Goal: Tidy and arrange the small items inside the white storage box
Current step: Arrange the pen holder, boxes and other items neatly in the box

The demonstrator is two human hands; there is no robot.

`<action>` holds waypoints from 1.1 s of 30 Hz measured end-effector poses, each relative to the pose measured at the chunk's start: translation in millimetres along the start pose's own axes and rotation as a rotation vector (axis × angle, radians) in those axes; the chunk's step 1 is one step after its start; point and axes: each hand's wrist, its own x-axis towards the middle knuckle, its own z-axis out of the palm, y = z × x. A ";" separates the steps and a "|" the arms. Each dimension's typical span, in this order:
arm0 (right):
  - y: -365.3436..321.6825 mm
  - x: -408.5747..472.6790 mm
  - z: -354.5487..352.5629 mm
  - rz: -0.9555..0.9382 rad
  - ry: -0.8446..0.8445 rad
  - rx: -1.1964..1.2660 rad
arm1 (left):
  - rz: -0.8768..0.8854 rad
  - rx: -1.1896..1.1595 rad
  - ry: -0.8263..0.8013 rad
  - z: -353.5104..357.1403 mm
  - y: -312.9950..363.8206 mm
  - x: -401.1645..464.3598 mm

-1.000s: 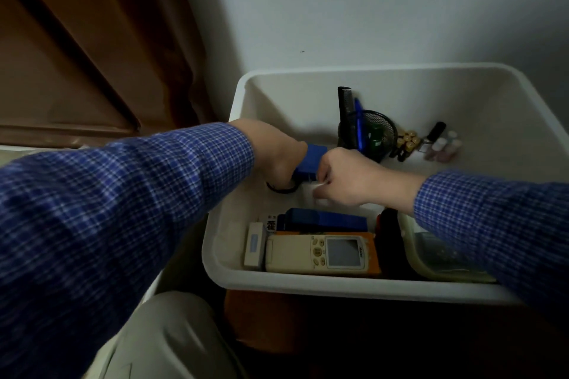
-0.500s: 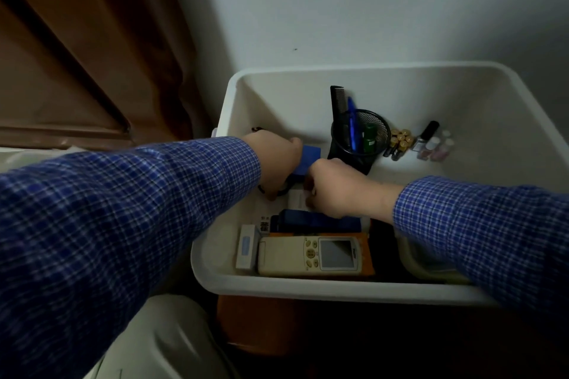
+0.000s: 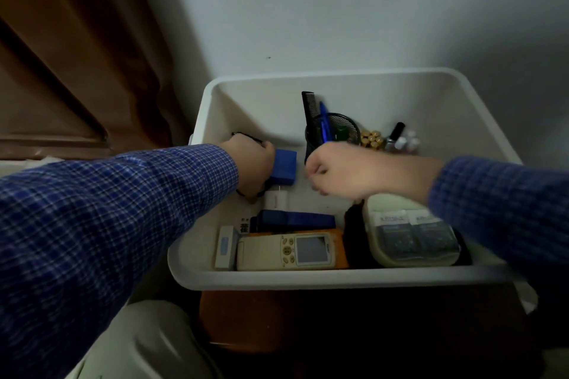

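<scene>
Two hands in white storage box (image 3: 354, 83): left hand (image 3: 251, 166) grips blue pouch (image 3: 283, 167); right hand (image 3: 335, 171) curled, blurred, grasp unclear

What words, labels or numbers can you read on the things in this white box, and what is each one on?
Nothing reads clearly enough to quote.
Small white case: a red mark, blurred.
White slip beside the dark blue case: dark characters, too small to read.
Remote: button markings, illegible.
Lidded container: two white labels with dark print, blurred.
White stick: a blue patch, no legible text.
</scene>
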 end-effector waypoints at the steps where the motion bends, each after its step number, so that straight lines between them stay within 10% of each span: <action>1: 8.8 -7.8 -11.7 0.018 0.003 0.058 | -0.005 0.002 -0.004 -0.1 1.4 0.4; 14: 64.9 -68.3 -45.0 0.097 -0.079 -0.229 | -0.008 -0.362 0.027 -29.5 -11.6 -30.4; 28: 84.6 -85.2 -19.5 0.107 -0.125 0.023 | 0.266 -0.757 0.034 -35.4 52.2 -82.6; 33: 80.3 -115.1 -27.4 0.018 0.299 0.008 | 0.050 -0.821 0.569 -26.0 29.2 -119.0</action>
